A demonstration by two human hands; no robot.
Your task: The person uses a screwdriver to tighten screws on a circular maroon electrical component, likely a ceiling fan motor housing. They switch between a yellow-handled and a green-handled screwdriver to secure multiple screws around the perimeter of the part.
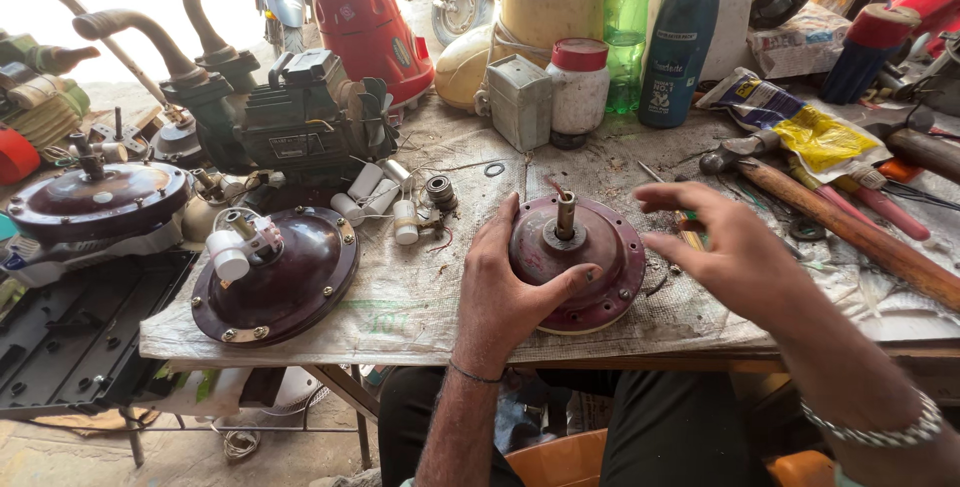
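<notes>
— Nearest the lens?
— Left hand [505, 292], resting against the near left flank of a maroon motor housing [590, 262], thumb laid across its dome, fingers curled round the rim; gripping, not spread.
— And the other?
— Right hand [735, 257], hovering just right of the housing, fingers loosely spread, holding nothing; not touching the dome; metal bracelet [880, 432] on its wrist.
— Position of the housing?
— Upright on the near middle of the tabletop [420, 297], steel shaft [566, 215] standing up from its centre, red wire beside the shaft.
— Further out?
— Left: second maroon housing [280, 277] tilted at the tabletop's edge, white capacitor [228, 255] on top; beyond it a third dome [95, 202]; loose white cylinders and a small bearing [439, 191] between. Behind: dark pump motor [300, 122], grey metal box [520, 102], white jar with red lid [578, 87], green bottle [625, 32], blue bottle [682, 37]. Right: hammer with wooden handle [850, 232], yellow packet [815, 137].
</notes>
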